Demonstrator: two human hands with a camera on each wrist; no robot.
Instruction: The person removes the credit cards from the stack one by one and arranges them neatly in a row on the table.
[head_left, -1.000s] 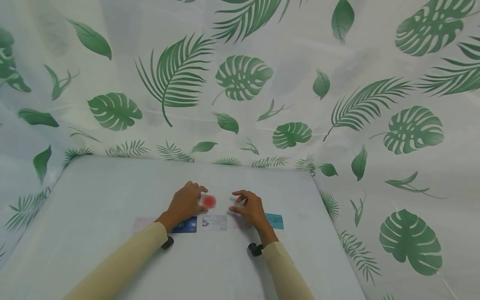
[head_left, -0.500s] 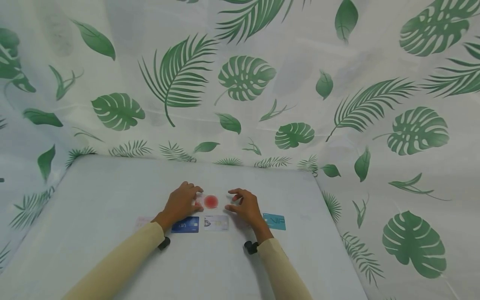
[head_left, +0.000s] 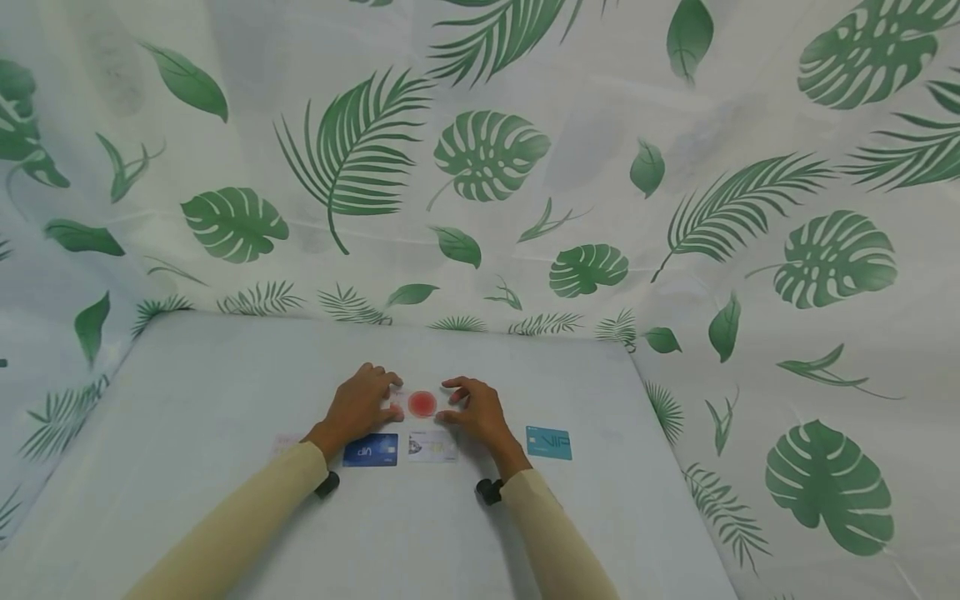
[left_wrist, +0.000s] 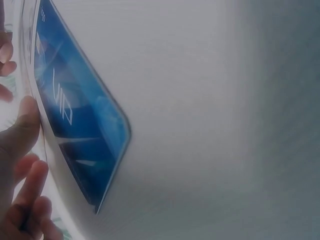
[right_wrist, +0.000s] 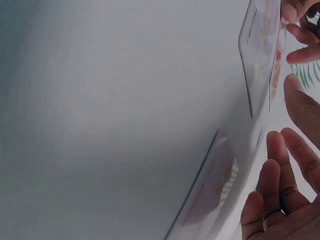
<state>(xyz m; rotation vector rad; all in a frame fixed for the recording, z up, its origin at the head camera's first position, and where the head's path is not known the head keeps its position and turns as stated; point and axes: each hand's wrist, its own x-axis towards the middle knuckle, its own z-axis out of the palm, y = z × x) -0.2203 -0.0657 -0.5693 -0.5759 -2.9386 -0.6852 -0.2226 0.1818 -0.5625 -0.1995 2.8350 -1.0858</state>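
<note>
A pale card with a red disc (head_left: 422,404) lies flat on the white table between the two hands. My left hand (head_left: 360,400) arches over its left end, with thumb and fingertips spread apart at the card. At its right end hovers my right hand (head_left: 476,408), thumb and fingers parted around the edge with nothing pinched. In the right wrist view the red-marked card (right_wrist: 274,70) shows edge-on beyond the thumb (right_wrist: 300,102). Close below the left hand lies a blue card (head_left: 371,450), also large in the left wrist view. Beside it sits a white printed card (head_left: 432,447).
A teal card (head_left: 549,442) ends the row on the right, and a pale pink card (head_left: 285,444) is partly covered by the left forearm. A leaf-printed white curtain (head_left: 487,233) rises behind the table.
My left hand has drawn slightly left, baring more of the red-disc card. The right hand has moved left to that card's right end, uncovering the teal card.
</note>
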